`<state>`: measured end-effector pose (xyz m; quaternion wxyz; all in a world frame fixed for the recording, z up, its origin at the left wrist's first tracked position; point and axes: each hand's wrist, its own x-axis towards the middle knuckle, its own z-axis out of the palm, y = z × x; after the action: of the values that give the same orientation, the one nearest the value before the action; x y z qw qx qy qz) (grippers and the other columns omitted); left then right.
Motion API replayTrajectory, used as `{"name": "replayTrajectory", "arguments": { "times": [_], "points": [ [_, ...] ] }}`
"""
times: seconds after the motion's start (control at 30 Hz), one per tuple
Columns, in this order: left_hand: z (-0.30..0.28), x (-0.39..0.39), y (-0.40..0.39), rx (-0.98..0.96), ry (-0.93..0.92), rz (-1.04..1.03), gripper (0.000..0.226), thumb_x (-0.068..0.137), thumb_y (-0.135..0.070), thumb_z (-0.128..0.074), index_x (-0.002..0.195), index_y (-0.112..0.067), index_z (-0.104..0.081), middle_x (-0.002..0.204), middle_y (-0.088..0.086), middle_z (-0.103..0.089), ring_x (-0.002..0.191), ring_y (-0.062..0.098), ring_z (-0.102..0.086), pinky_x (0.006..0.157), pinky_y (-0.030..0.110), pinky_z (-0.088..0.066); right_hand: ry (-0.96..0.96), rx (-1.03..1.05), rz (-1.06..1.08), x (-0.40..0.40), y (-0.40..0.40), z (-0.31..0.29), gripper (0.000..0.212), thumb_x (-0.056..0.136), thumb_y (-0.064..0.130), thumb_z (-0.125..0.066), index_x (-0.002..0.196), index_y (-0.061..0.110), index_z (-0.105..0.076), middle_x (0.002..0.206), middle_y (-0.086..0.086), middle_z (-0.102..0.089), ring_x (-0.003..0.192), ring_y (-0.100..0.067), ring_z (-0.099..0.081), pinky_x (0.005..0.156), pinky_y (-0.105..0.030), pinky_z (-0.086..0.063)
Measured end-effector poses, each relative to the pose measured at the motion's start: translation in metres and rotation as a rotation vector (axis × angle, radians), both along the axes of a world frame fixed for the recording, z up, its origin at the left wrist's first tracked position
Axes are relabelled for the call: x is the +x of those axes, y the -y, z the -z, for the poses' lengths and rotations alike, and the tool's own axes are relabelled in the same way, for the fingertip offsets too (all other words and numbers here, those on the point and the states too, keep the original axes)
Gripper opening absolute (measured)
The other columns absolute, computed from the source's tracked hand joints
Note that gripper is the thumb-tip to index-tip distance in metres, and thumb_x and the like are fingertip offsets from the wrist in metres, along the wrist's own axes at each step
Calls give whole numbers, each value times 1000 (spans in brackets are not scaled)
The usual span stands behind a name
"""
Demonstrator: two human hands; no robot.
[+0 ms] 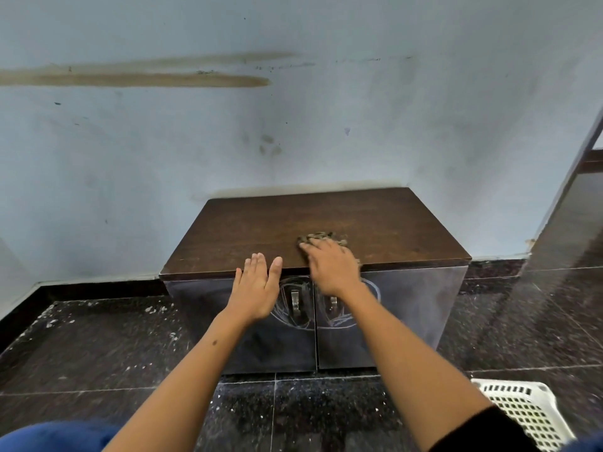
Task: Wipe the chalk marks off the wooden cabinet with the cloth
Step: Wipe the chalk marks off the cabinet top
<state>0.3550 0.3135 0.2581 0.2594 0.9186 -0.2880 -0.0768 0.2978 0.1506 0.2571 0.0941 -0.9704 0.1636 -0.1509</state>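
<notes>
Low dark-brown wooden cabinet (261, 230) against pale blue wall (293, 125). Right hand (329, 265) presses crumpled olive-brown cloth (321, 238) flat on cabinet top near front edge, fingers (308, 246) extended over it. Left hand (256, 287) hovers at front edge, fingers straight, released. White chalk marks (326, 316) circle door handles. White plastic basket (522, 409) on black floor.

My right hand (329, 265) presses the cloth (321, 237) flat on the wooden cabinet (261, 230) top, near its front edge. My left hand (256, 285) hovers open beside it. Chalk marks (336, 316) ring both door handles.
</notes>
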Motion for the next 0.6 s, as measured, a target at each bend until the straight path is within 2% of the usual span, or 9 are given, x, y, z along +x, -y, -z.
{"name": "replayTrajectory", "arguments": {
  "times": [0.1,0.2,0.27,0.37,0.5,0.6],
  "points": [
    [1,-6,4,48,30,40,76,94,-57,-6,150,-6,-3,159,9,-2,146,20,2,117,37,4,5,17,156,-38,53,-1,43,99,28,-31,141,33,-38,151,5,-34,139,-17,-27,112,-36,-22],
    [1,-12,8,115,76,110,72,96,-54,-8,150,-7,0,159,7,2,146,18,6,117,35,6,77,11,387,-79,99,4,42,98,24,-35,139,29,-43,149,1,-38,138,-21,-30,111,-40,-24],
    [1,-14,7,149,107,151,70,97,-52,-9,150,-8,1,159,6,4,146,17,8,117,33,7,142,26,537,-96,110,8,42,97,20,-37,138,25,-46,147,-3,-40,137,-25,-30,109,-44,-23],
    [1,-13,1,191,132,179,68,98,-51,-9,150,-9,2,159,6,6,145,15,10,116,32,9,216,45,628,-93,93,15,43,97,14,-38,139,21,-44,146,-6,-40,136,-26,-27,109,-46,-20],
    [2,-9,-2,185,174,169,66,99,-49,-10,150,-9,1,159,5,8,145,14,12,115,31,11,353,26,506,-65,30,35,56,90,1,-43,143,19,-37,150,-5,-34,140,-25,-24,112,-48,-18],
    [11,-10,0,136,217,147,65,99,-47,-12,151,-9,-1,159,5,8,145,14,12,115,30,12,398,-99,245,-45,-22,50,65,77,-5,-43,139,15,-45,143,-10,-44,132,-32,-40,102,-50,-35]
  ]
}}
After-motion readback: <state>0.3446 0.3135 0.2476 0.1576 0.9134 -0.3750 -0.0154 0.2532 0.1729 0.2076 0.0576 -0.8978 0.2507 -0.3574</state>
